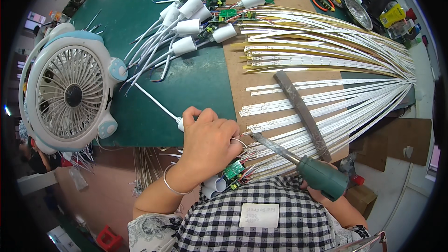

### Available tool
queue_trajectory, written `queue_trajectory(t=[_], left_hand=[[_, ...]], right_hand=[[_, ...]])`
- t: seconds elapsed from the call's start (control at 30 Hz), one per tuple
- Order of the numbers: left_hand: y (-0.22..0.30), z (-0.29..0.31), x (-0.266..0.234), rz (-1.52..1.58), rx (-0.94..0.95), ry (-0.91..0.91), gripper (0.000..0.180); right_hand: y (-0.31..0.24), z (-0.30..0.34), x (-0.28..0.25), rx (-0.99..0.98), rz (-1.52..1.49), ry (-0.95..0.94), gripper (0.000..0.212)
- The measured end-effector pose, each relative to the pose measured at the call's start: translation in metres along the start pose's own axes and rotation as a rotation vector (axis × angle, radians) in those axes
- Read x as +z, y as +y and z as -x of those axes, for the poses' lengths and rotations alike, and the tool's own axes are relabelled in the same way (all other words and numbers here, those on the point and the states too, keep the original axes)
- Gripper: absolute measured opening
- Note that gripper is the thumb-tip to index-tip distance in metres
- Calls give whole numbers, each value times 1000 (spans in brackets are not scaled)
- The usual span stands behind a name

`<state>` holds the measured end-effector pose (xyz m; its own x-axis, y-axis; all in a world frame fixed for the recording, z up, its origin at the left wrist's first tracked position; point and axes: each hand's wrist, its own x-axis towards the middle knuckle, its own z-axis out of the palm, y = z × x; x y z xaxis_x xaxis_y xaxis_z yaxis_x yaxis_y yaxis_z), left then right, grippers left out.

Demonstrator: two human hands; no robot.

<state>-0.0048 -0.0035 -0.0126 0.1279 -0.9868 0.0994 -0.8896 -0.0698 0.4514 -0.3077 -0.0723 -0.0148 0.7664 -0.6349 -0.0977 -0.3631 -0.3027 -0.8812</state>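
Observation:
My left hand (210, 137) is closed, with thin wires coming out at its fingertips near the bare ends of the white LED strips (270, 123). Part of a white plastic cap (180, 123), with a white cable (154, 98) running to the upper left, shows behind that hand. My right hand (316, 195) is wrapped round a soldering iron with a green handle (322, 177), which hides most of its fingers. The iron's flat metal tip (261, 139) points at the strip ends, close to the wires. Below my left wrist lies a small green circuit board (234, 170).
A dark metal bar (302, 114) lies across the strips on a brown board (235, 84). White caps with cables (189, 27) are heaped at the back. A white fan (72, 93) stands left. Orange-handled pliers (322, 0) and a round metal dish (358, 13) sit at the far right.

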Motion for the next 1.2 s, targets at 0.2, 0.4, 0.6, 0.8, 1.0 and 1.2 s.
queue_trajectory(t=[0.2,0.4,0.6,0.8,1.0,1.2], left_hand=[[0,1,0,3,1,12,5],[-1,0,1,12,-2,7,6],[-1,1,0,7,-2,5,6],[-1,1,1,-1,3,9,6],[0,0,0,10,-3,6,6],[0,0,0,-1,-2,5,6]], right_hand=[[-1,-1,2,37,-41,-12,30],[-12,-7,3,6,58,35,19],[5,8,-10,78,105,-132,35],[1,7,-7,152,-1,-95,32],[-3,7,-5,167,-63,-66,30],[-6,5,-8,158,-44,-94,30]])
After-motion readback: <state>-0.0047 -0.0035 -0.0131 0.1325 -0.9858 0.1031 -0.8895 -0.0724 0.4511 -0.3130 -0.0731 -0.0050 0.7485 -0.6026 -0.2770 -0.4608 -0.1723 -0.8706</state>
